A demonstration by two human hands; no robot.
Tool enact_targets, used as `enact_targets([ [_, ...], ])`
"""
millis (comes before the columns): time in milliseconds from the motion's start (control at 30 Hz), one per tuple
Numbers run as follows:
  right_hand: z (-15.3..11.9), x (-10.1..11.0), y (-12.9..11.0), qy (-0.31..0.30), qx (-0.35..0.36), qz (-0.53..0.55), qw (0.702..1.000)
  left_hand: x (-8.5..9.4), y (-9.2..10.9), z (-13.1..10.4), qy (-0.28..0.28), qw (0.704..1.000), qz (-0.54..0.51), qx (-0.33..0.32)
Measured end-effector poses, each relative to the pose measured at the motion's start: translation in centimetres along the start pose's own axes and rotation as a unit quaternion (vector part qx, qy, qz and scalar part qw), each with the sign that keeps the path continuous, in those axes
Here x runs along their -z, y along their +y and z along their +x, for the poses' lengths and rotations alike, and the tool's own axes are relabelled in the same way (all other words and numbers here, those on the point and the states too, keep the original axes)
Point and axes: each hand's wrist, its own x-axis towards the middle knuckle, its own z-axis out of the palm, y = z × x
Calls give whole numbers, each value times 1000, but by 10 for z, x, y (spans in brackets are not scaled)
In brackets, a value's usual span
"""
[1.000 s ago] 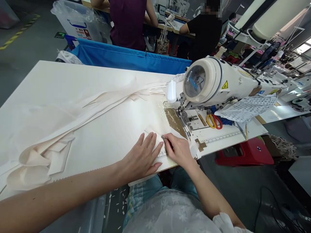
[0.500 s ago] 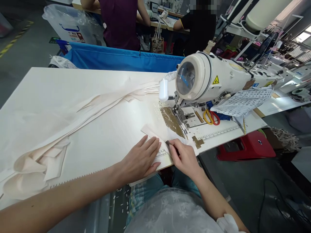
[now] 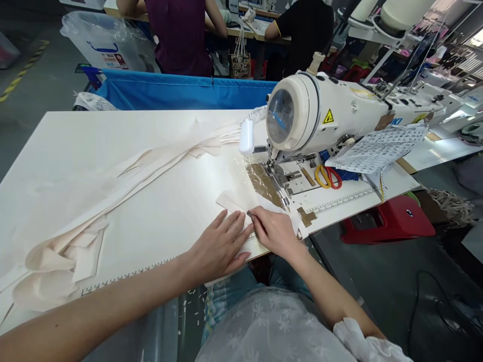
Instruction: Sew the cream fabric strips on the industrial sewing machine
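While left hand lies flat and right hand pinches something dark, scissors lie near a sewing machine.

The cloth piece and long strips were cream, the table white. The scissors had 2 loops, yellow and red. The stool was red, the hanging fabric blue.

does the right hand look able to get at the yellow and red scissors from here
Probably yes: nothing upright stands between the right hand and the scissors, though it seems to be pinching a small dark object.
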Motion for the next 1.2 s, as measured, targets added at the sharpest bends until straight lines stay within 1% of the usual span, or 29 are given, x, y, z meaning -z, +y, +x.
enact_targets([
  [100,-7,4,1,-13,15,-28,999,2,0,0,-5,1000,-1,4],
  [233,-29,16,5,-12,9,-25,1000,2,0,0,-10,1000,-7,4],
  [300,-39,21,6,5,-16,9,1000,1,0,0,-10,1000,-12,4],
  [400,-45,21,4,54,-51,72,995,-2,0,-1,-6,999,-32,2],
  [500,-41,14,3,77,-46,77,993,-4,-1,-1,2,999,-50,-14],
  [633,-33,6,4,58,-39,41,997,-3,-1,0,-1,999,-46,-20],
  [800,-27,7,6,14,-30,23,999,-1,0,0,-18,999,-44,-18],
  [933,-26,7,6,2,-34,14,999,-1,0,1,-17,999,-41,-19],
  [1033,-32,9,6,-2,-20,-1,1000,0,1,1,-17,999,-38,-14],
  [1100,-40,13,7,-5,-16,-12,1000,0,2,1,-19,999,-35,-11],
  [1200,-55,18,9,-3,-30,-23,999,1,2,0,-22,999,-32,-14],
])
